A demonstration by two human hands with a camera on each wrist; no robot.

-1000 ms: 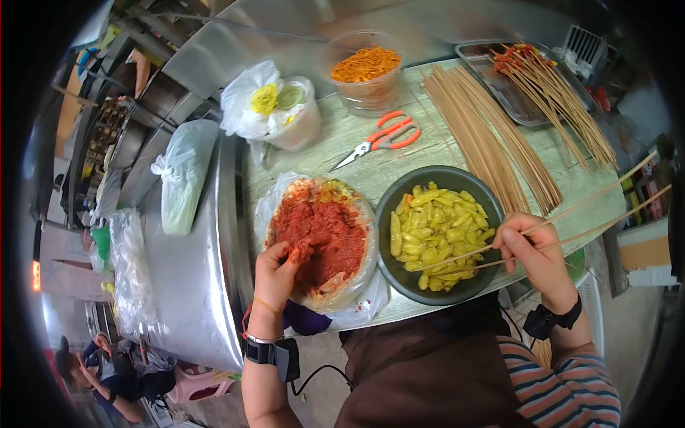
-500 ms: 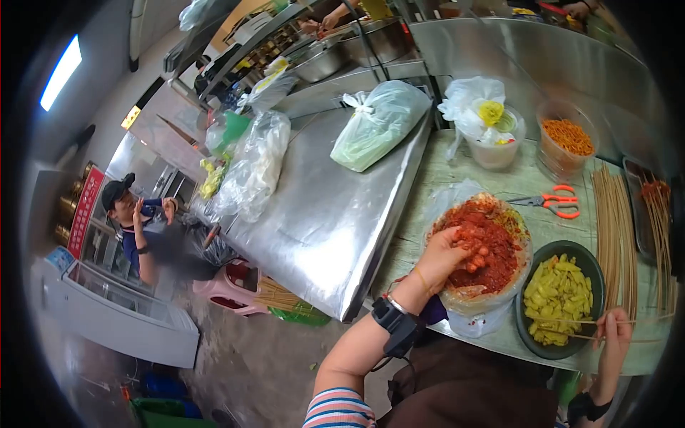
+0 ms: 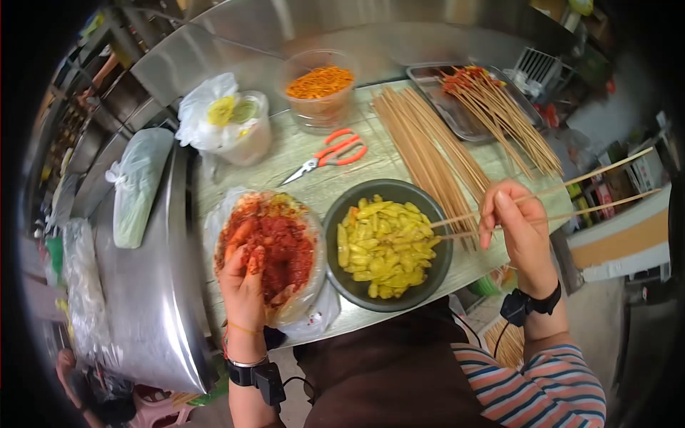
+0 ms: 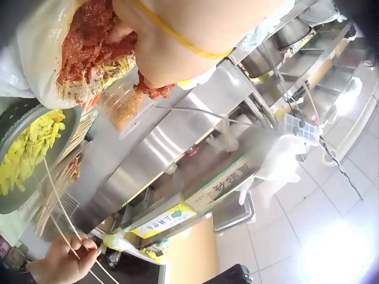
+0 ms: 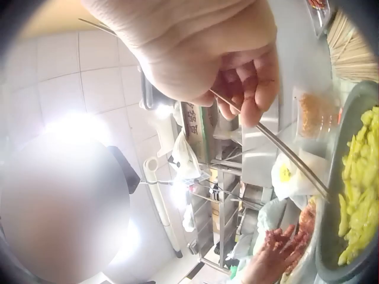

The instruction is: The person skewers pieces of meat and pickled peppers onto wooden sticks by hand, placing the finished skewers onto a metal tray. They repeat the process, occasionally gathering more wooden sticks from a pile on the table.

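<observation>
My left hand (image 3: 242,299) reaches into a bag-lined bowl of red chili-coated mixture (image 3: 289,250). Its fingers are smeared red and lie apart at the left side of the mixture; in the right wrist view the coated fingers (image 5: 287,242) look spread. To the right, my right hand (image 3: 519,225) pinches two long bamboo skewers (image 3: 599,175). Their near ends overlap the right side of a dark green bowl (image 3: 332,267). Small yellow-green pickled peppers (image 3: 385,246) fill that bowl. In the right wrist view, thumb and fingers close round a skewer (image 5: 290,155).
Orange-handled scissors (image 3: 328,155) lie behind the bowls. Loose bamboo skewers (image 3: 421,150) are spread behind the green bowl. Farther back stand a tub of orange shreds (image 3: 321,89), a bag-covered tub (image 3: 239,139) and a tray (image 3: 467,128) of loaded skewers. A steel counter (image 3: 153,299) adjoins at left.
The head view swung left, then back. My left fingers held a red clump and now lie apart, farther left in the mixture. The skewers' near ends drew back rightward from amid the peppers.
</observation>
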